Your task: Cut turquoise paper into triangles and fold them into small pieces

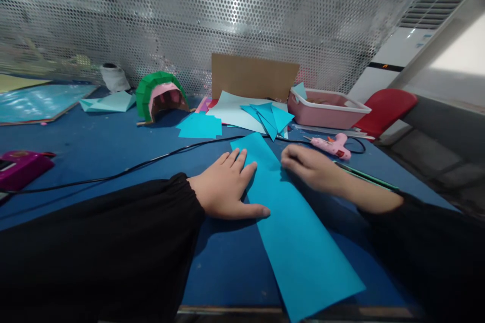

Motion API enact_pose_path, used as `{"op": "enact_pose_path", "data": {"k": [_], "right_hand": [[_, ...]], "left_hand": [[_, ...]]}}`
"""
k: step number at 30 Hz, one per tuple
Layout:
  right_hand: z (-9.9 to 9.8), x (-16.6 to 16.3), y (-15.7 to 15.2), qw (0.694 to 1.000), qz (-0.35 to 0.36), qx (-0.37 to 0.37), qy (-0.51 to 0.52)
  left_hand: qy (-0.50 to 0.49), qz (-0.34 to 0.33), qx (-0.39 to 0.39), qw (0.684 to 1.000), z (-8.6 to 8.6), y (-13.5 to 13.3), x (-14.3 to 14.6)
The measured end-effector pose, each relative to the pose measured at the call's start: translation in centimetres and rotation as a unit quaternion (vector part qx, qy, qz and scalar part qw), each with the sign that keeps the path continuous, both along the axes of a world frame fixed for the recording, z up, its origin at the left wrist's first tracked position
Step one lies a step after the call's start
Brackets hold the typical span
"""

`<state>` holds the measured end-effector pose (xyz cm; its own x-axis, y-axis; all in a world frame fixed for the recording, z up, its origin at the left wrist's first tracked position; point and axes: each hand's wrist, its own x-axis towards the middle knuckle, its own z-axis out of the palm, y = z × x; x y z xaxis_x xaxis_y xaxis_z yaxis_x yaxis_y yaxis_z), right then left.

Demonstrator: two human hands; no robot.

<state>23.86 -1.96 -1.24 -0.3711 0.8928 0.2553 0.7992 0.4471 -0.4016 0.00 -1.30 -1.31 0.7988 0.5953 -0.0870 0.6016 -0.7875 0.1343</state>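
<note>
A long bright-blue strip of paper [291,217] lies slantwise across the table, its near end reaching the front edge. My left hand [229,186] rests on its left edge with fingers and thumb spread flat. Close by the strip's upper right edge is my right hand [308,166], its fingers curled in; whether anything is inside them is hidden. Under my right forearm shows a thin green stick-like item [367,176]. Just beyond the right hand sits a pink glue gun [333,146] with its cord.
Blue paper pieces [200,125] and white sheets [231,108] lie ahead, before a brown board [252,78]. Pink basket [328,110] stands right, a green paper dome [157,93] left. A black cable [166,155] crosses the blue table; a purple device [25,169] sits far left.
</note>
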Motion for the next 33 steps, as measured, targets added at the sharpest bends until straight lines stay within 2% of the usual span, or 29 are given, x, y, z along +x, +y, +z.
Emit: {"op": "enact_pose_path", "data": {"k": [4, 8, 11, 13, 15, 17, 21, 23, 27, 30, 33], "right_hand": [[3.0, 2.5, 5.3, 0.989, -0.137, 0.049, -0.004], [6.8, 6.0, 10.8, 0.950, -0.277, 0.144, 0.003], [8.7, 8.3, 13.2, 0.924, -0.323, 0.204, -0.001], [9.0, 8.9, 13.9, 0.925, -0.309, 0.219, -0.015], [8.4, 8.1, 13.6, 0.935, -0.270, 0.228, -0.033], [7.1, 6.1, 12.5, 0.953, -0.201, 0.221, -0.056], [2.9, 1.0, 8.1, 0.982, -0.024, 0.160, -0.096], [0.8, -0.8, 5.6, 0.986, 0.029, 0.128, -0.106], [-1.8, -1.9, 2.3, 0.989, 0.066, 0.078, -0.109], [-2.7, -1.6, 1.8, 0.994, 0.059, 0.021, -0.088], [-3.1, -1.4, 2.0, 0.996, 0.052, 0.003, -0.078]], "left_hand": [[-0.008, -0.001, -0.010, 1.000, -0.1, 0.2, -0.2], [-0.007, 0.001, -0.017, 1.000, 0.1, 0.3, -0.3], [-0.009, 0.002, -0.023, 1.000, 0.2, 0.3, -0.5], [-0.014, 0.001, -0.025, 1.000, 0.2, 0.3, -0.6], [-0.021, -0.001, -0.025, 0.999, 0.1, 0.3, -0.7], [-0.025, -0.003, -0.022, 0.999, -0.1, 0.4, -0.7], [-0.025, -0.001, -0.022, 0.999, -0.3, 0.4, -0.7], [-0.021, 0.001, -0.027, 0.999, -0.3, 0.3, -0.7], [-0.021, 0.004, -0.022, 1.000, -0.3, 0.3, -0.5], [-0.019, 0.009, -0.023, 1.000, -0.3, 0.3, -0.4], [-0.011, 0.012, -0.032, 0.999, -0.2, 0.2, -0.3]]}}
